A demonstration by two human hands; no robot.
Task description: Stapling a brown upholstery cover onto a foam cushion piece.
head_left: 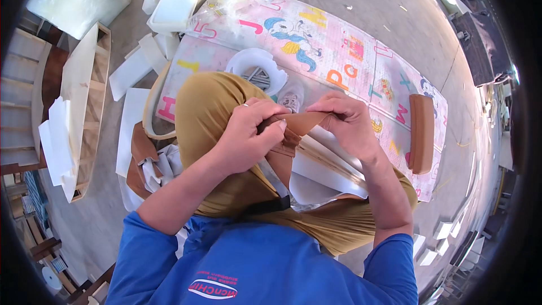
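Note:
My left hand [254,135] pinches a bunched, folded part of a brown leather-like cover [307,121] between thumb and fingers. At the other end, my right hand [349,123] grips the cover's edge, and a strip of it stretches between the two hands. A seam or fold shows beside my left thumb, and part of the cover hangs down toward my lap. Between my knees, below the cover, lies a white piece with wooden strips [333,164]; the cover partly hides it.
A padded mat with letters and ponies [350,39] lies ahead. On it are a white ring-shaped container of metal rods [276,76] and a brown padded piece [422,134]. Wooden frames [90,113], white foam pieces [180,0] and brown-and-white fabric [142,155] lie to the left.

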